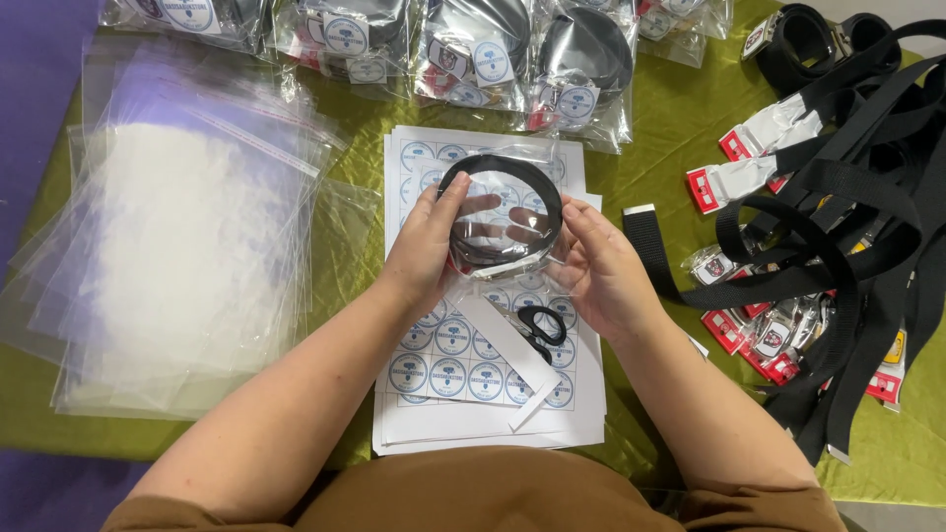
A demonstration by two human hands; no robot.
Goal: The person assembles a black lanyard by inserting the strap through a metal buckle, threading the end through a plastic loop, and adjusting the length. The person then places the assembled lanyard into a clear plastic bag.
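Observation:
A coiled black belt (500,175) sits inside a clear plastic bag (512,258), held upright over the sticker sheets. My left hand (426,246) grips the bag's left side, thumb on the coil and fingers showing through the plastic. My right hand (601,271) holds the bag's right edge. Under the hands lies a stack of white sheets (483,379) printed with round blue stickers. Black-handled scissors (540,330) and a loose white paper strip (512,345) rest on the sheets.
A pile of empty clear bags (177,236) lies at the left on the green cloth (355,246). Several bagged belts (473,49) line the far edge. A tangle of loose black belts with red-and-silver buckles (828,236) fills the right.

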